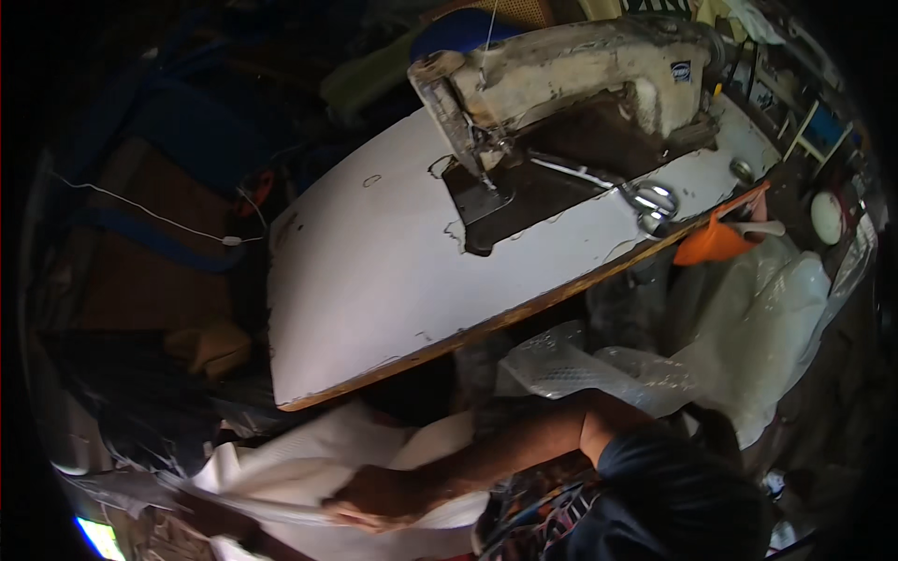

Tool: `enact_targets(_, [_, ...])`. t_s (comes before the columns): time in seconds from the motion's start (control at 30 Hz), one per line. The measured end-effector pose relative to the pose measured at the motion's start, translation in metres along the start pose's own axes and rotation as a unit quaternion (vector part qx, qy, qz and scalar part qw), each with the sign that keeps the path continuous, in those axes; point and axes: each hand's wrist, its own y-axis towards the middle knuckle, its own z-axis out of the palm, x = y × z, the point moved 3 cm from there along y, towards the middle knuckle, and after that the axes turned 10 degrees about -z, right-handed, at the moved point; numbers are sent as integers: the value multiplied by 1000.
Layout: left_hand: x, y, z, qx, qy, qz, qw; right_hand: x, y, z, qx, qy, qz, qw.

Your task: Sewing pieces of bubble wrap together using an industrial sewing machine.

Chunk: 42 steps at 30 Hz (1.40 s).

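White cloth-like material lies in folds below the near edge of the sewing table. My right hand is closed on its near edge, and the cloth is drawn into a narrow fold running left from the fist. Farther left, my left hand is a dark, blurred shape beside the same edge, its fingers too dim to make out. An old cream sewing machine stands on the white tabletop. Metal scissors lie by its base, their handles toward the right.
An orange pouch hangs at the table's right edge. Clear plastic sheeting is heaped beside and below it. A thin white cord crosses the dark area at left. Dark fabric is piled at lower left.
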Motion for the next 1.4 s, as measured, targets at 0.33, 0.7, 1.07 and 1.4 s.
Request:
enact_targets(0.33, [-467,201,-205,297,-822,154,460,159,-108,-184,-365,-181,73,910])
enact_targets(0.7, [-548,110,-234,457,-801,100,373,149,-162,-292,-130,-505,201,829])
enact_targets(1.07, [-546,113,-230,486,-797,111,340,42,-156,-365,129,-557,217,791])
enact_targets(1.4, [-529,115,-238,381,-814,141,415,42,-153,-367,136,-551,239,788])
